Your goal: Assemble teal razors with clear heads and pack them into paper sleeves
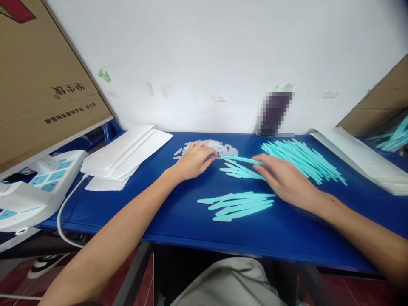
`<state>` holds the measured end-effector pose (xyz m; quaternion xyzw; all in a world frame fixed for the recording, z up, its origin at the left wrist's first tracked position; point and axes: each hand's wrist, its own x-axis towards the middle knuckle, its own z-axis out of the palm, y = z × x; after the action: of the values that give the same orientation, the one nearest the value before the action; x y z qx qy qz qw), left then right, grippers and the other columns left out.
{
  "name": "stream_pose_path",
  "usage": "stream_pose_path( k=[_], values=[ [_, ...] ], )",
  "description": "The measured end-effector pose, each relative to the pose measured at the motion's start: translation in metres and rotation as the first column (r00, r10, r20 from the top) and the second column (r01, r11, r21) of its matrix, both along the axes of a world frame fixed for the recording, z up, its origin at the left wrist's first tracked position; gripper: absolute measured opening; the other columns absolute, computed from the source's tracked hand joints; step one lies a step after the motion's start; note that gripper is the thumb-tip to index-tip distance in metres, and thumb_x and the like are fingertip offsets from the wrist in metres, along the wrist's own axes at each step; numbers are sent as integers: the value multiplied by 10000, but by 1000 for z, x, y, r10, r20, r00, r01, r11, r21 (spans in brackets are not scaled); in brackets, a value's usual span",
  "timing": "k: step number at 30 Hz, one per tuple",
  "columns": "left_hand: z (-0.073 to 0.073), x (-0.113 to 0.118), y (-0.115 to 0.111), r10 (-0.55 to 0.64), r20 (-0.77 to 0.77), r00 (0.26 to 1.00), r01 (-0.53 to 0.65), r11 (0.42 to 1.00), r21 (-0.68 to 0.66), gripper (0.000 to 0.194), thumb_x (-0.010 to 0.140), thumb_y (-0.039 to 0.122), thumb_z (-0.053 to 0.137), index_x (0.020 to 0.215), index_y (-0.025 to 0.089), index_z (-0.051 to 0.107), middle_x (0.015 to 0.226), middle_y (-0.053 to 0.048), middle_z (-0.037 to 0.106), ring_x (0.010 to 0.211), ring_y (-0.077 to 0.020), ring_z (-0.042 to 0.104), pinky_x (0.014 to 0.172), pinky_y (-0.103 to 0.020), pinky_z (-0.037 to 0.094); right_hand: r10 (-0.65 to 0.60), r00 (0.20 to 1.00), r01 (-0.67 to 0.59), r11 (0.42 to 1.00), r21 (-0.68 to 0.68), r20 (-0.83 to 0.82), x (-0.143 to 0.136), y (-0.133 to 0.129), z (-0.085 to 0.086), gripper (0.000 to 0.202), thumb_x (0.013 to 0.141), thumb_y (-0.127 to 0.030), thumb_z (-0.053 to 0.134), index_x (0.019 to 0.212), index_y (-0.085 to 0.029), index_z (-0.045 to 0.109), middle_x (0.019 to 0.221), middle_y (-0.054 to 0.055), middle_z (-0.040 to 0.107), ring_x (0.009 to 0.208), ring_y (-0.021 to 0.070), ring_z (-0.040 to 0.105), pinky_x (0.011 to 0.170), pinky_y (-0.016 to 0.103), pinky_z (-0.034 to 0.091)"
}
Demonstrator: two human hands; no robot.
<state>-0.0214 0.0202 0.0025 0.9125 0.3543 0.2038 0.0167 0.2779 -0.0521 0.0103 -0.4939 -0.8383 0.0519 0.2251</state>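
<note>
My right hand (280, 176) pinches the handle end of a teal eyebrow razor (237, 159), its blade end pointing left. That end meets the fingertips of my left hand (197, 159), which are pressed together; whatever they hold is too small to make out. Behind my left hand is a pile of clear plastic blade caps (228, 148), partly covered by it. Below the held razor lies a loose group of teal razors (240, 171). Closer to me, several more razors (242, 206) lie side by side. A large heap of razors (302, 159) sits beyond my right hand.
White paper packets (124, 148) lie on the blue table (178, 212) at left, beside a white power strip (54, 182) with a cable. A cardboard box (47, 76) stands at far left. Clear plastic sleeves (363, 157) and another box (379, 97) are at right. A white wall closes off the back.
</note>
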Motion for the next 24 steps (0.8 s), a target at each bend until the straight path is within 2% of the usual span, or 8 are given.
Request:
stream_pose_path(
  k=[4,8,11,20,24],
  values=[
    [-1,3,-1,-4,83,997,1,999,35,162,1035,249,559,1067,202,711,1083,-54,777,1067,-251,629,960,-406,423,-22,997,23,1000,-13,75,3,4,-2,463,1104,-464,297,1306,-200,619,1008,112,769,784,277,708,632,381,494],
    [-2,5,-1,14,198,980,-17,1000,14,143,1015,281,616,1061,211,730,1047,-45,792,1010,-237,659,950,-407,467,-12,993,5,998,57,121,6,7,-6,478,1113,-440,270,1272,-204,654,1113,137,762,899,288,726,695,387,521],
    [-2,6,-2,8,254,967,-3,1000,-18,174,1030,311,594,1061,216,736,1047,-45,793,976,-225,673,937,-399,495,-13,990,4,998,66,139,6,7,-7,470,1113,-437,271,1255,-209,656,1100,135,753,920,286,720,722,385,517],
    [-3,7,-3,-36,298,954,44,999,-22,178,1035,301,593,1028,199,739,1028,-51,795,948,-218,688,926,-382,521,-38,984,24,997,78,175,7,7,-8,459,1106,-432,291,1224,-219,681,1023,121,721,877,271,691,742,380,502],
    [-5,17,-10,-63,275,959,66,998,-2,160,1033,299,615,1050,217,752,1038,-38,803,998,-220,701,959,-388,523,19,989,-33,995,90,144,1,3,-5,475,1105,-418,292,1248,-206,692,1025,128,714,866,268,688,727,381,507]
  ],
)
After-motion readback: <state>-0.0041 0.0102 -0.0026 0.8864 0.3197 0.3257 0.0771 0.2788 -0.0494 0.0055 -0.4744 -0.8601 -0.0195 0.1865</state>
